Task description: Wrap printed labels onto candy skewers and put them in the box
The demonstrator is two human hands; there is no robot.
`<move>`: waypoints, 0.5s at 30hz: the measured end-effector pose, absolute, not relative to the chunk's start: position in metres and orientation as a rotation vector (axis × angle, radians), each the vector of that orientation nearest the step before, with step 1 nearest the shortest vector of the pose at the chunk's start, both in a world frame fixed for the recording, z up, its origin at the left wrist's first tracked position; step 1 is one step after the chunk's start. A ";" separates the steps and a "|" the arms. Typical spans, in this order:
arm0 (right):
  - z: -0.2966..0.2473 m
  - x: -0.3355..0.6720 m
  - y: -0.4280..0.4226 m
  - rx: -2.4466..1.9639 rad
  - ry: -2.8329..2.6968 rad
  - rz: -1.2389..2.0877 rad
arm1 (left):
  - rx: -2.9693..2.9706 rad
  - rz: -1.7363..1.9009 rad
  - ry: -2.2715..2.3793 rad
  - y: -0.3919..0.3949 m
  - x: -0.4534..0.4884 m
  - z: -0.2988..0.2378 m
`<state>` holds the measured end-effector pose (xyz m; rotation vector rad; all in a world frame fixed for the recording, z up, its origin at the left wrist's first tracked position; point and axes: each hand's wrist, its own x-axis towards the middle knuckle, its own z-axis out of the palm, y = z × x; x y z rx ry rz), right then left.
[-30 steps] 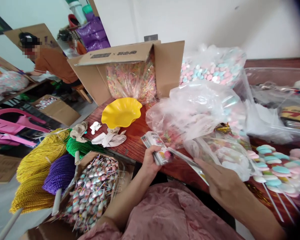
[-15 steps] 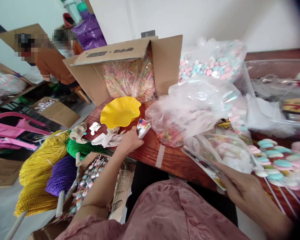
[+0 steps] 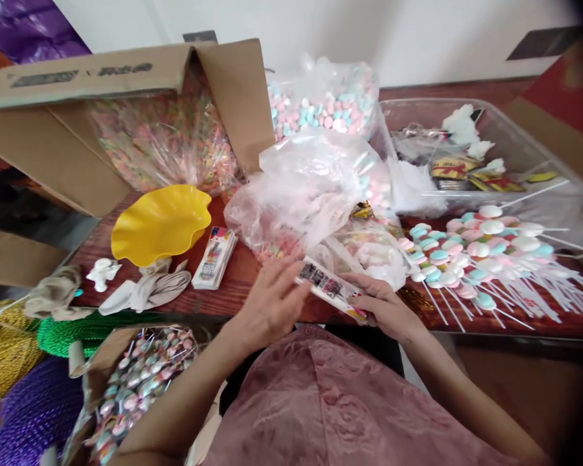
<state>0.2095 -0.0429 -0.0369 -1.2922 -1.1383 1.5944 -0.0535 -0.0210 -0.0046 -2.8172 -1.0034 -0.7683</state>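
In my right hand [image 3: 376, 304] is a flat white printed packet [image 3: 333, 289], gripped at its right end and held above the table's front edge. My left hand [image 3: 272, 303] is at the packet's other end, its fingers stretched out and apart. Whether it touches the packet is hard to tell. Left of that hand lies a stack of similar printed packets [image 3: 214, 259] on the table. To the right, many pink, white and blue candy lollipops [image 3: 471, 252] on white sticks lie in a pile.
A yellow wavy-edged bowl [image 3: 160, 223] stands on the reddish wooden table [image 3: 243, 298], with cloth gloves [image 3: 148, 291] in front. Behind are an open carton [image 3: 238, 97], plastic bags of candy [image 3: 315, 188] and a clear bin [image 3: 510, 129]. A box of lollipops [image 3: 140, 375] stands below.
My left hand has left the stack beside the yellow bowl and moved right to the packet. My right hand has brought its packet inward, and the view has turned right.
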 end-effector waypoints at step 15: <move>-0.048 0.201 -0.050 -1.468 -1.601 1.210 | -2.901 -0.355 -0.773 -0.027 -0.024 -0.050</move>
